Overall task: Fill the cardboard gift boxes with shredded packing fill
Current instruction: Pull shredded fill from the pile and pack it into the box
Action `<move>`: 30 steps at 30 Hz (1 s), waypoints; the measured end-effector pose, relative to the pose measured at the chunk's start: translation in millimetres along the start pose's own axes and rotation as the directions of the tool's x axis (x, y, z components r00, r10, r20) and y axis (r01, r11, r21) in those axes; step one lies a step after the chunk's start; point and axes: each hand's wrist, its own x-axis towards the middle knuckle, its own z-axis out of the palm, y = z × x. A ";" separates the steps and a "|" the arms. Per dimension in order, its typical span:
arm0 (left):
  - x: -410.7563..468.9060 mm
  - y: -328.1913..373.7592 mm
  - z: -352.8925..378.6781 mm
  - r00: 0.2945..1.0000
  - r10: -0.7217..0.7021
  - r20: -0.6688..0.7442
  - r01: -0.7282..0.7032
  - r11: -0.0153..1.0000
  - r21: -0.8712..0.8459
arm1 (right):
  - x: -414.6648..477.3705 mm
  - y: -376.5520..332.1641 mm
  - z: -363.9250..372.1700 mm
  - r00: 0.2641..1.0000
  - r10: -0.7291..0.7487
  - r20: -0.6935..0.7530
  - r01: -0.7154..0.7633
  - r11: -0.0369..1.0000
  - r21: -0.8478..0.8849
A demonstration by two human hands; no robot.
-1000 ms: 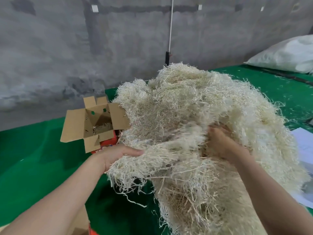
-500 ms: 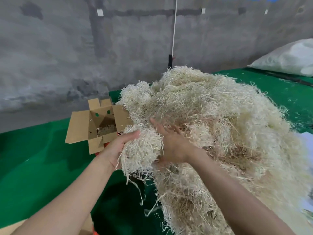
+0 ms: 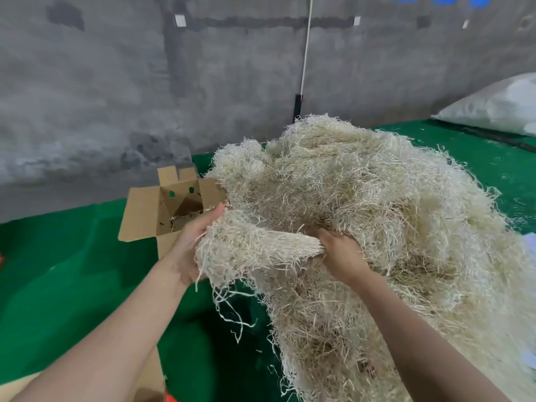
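Note:
A large heap of pale shredded packing fill [image 3: 377, 216] covers the right half of the green table. My left hand [image 3: 191, 245] cups a clump of the fill [image 3: 246, 248] from the left, thumb up against it. My right hand [image 3: 339, 253] grips the same clump where it joins the heap, fingers buried in the strands. Behind my left hand stands an open cardboard gift box [image 3: 162, 210] with its flaps spread and a little fill at the bottom.
The table is covered in green felt [image 3: 72, 280]. A second cardboard piece [image 3: 145, 381] lies under my left forearm at the near edge. A white sack [image 3: 499, 108] lies at the back right. A grey wall runs behind the table.
My right hand has slid to the right and closed on the clump's root. The clump has stretched out between my two hands, partly pulled away from the heap.

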 end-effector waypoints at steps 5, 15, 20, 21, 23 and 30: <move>-6.2 5.6 -36.0 0.995 0.027 -0.091 -0.033 0.997 -0.068 | 4.4 5.6 -1.4 0.968 0.118 0.221 -0.130 0.991 0.040; -13.9 -3.7 -35.5 0.997 0.003 -0.081 -0.024 0.967 -0.253 | 10.3 -81.1 -28.5 0.917 -0.398 0.029 0.304 0.744 0.594; -15.1 -4.1 -31.2 0.989 0.043 -0.141 -0.074 0.973 -0.219 | 0.6 -73.8 3.0 0.879 -0.472 -0.059 0.446 0.774 0.449; -14.5 -3.2 -29.2 0.989 0.048 -0.137 -0.080 0.968 -0.239 | 1.1 -64.6 5.9 0.886 -0.462 -0.046 0.441 0.807 0.394; -11.3 -2.7 -26.1 0.988 0.034 -0.152 -0.071 0.967 -0.243 | 3.0 -39.9 5.0 0.921 -0.389 0.010 0.376 0.896 0.237; -6.2 -7.7 -7.1 0.979 -0.009 -0.203 -0.010 0.996 -0.094 | 1.5 -23.5 -13.9 0.955 -0.170 0.244 0.156 0.985 0.076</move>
